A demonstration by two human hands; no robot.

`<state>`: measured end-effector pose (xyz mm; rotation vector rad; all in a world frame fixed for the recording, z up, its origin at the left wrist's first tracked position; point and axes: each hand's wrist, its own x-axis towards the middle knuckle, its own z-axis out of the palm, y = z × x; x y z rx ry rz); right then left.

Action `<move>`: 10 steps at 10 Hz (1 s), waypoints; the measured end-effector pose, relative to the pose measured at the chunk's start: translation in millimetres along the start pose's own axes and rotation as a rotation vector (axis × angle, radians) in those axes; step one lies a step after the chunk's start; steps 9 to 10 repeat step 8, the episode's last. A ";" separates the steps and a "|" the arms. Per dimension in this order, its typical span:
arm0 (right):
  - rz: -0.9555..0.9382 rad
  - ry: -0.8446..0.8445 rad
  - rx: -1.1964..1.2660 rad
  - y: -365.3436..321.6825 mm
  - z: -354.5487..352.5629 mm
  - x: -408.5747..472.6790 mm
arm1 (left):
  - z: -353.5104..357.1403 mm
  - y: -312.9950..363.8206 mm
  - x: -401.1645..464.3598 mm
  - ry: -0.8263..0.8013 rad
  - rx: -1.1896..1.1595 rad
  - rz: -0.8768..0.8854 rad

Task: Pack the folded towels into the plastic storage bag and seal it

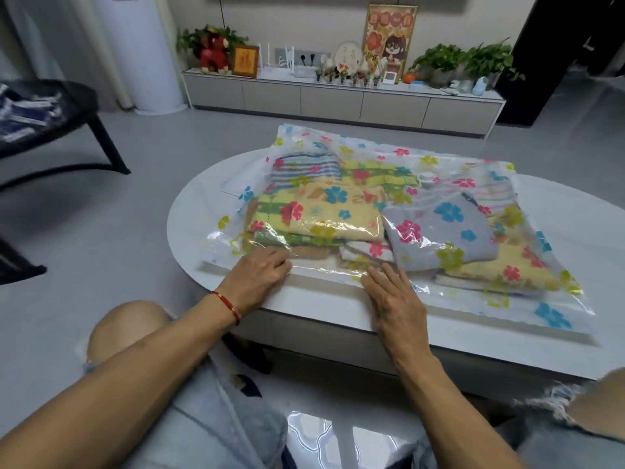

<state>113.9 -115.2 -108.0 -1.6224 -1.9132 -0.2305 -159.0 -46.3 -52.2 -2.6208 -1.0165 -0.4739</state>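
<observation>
The desk [189, 231] carries the storage bag [554, 316], towels [321, 214] already inside. The bag looks soft, slick and light; best pressed along its near edge. Left hand [258, 275] and right hand [394, 296] lie flat there, apart, fingers straight. Cabinet [338, 103] stands well behind; nothing obstructs.

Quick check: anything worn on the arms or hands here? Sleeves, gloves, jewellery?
Both forearms are bare: no sleeves or gloves in view. The left hand has a thin red cord bracelet with a small gold bead at the wrist. The right hand shows no rings, watch or bands.
</observation>
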 end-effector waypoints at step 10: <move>0.025 -0.029 0.198 -15.3 -15.2 -1.7 | -25.7 -68.3 -69.9 -0.088 -0.007 -0.491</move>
